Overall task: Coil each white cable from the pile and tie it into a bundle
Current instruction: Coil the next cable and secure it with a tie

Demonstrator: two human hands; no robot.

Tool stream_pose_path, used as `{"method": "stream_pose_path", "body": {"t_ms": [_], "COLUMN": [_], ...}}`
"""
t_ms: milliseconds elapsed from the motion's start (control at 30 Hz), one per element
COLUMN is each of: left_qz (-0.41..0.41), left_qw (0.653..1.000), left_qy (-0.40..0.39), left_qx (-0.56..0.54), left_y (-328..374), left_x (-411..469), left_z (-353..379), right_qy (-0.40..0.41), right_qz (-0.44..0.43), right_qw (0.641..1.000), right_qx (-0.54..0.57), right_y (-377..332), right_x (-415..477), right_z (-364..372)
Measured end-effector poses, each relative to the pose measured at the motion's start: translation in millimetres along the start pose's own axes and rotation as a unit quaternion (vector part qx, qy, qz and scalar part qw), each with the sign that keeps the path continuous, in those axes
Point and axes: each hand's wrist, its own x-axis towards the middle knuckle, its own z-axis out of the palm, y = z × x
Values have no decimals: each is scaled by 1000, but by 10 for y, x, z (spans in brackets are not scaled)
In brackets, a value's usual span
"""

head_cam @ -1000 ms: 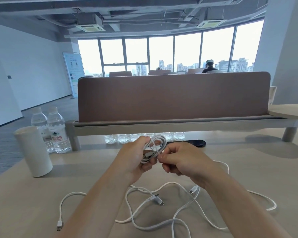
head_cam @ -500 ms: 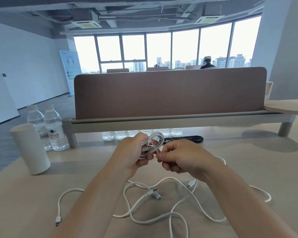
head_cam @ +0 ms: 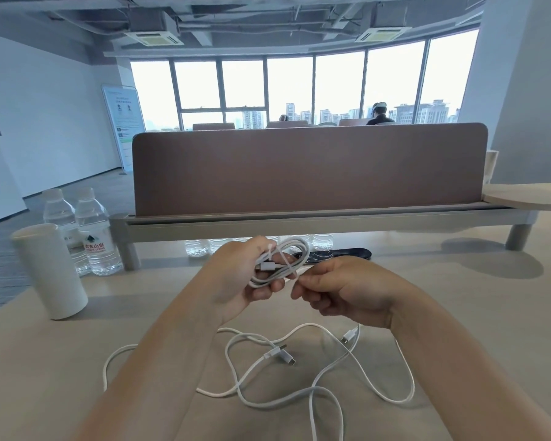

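Above the desk, my left hand [head_cam: 240,275] grips a small coil of white cable [head_cam: 295,253], its loops sticking out past the fingers and a plug showing inside. My right hand [head_cam: 341,292] sits just right of it, thumb and forefinger pinching a strand at the coil's lower right edge. Below both forearms a loose pile of white cables [head_cam: 299,377] sprawls on the light wooden desk [head_cam: 458,313], with several plugs lying among the loops.
A white cylinder [head_cam: 50,272] and two water bottles [head_cam: 89,237] stand at the left. A brown divider panel [head_cam: 309,170] on a raised rail crosses the back, with small bottles and a dark flat object [head_cam: 341,253] under it. A person sits far behind.
The hands stay together with the coil, working the strand at its edge; the coil's loops have shifted slightly. The camera has tilted a little.
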Motion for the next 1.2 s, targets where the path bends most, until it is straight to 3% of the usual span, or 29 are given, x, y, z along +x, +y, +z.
{"method": "stream_pose_path", "body": {"t_ms": [200, 500, 733, 1000, 1200], "left_qz": [1, 22, 11, 9, 19], "left_qw": [998, 987, 974, 972, 978], "left_qy": [-43, -104, -115, -79, -38], "left_qx": [56, 117, 194, 223, 205], "left_y": [-12, -12, -42, -36, -86], "left_x": [-55, -122, -152, -144, -93], "left_z": [69, 110, 219, 264, 296], "right_qy": [-52, -61, 31, 139, 165], "right_qz": [35, 47, 61, 4, -20], "right_qw": [998, 995, 984, 948, 934], "right_qx": [-15, -57, -166, -286, -315], "right_y": [17, -64, -154, -297, -343], "right_x": [-62, -150, -224, -276, -322], "right_z": [-74, -185, -208, -108, -59]}}
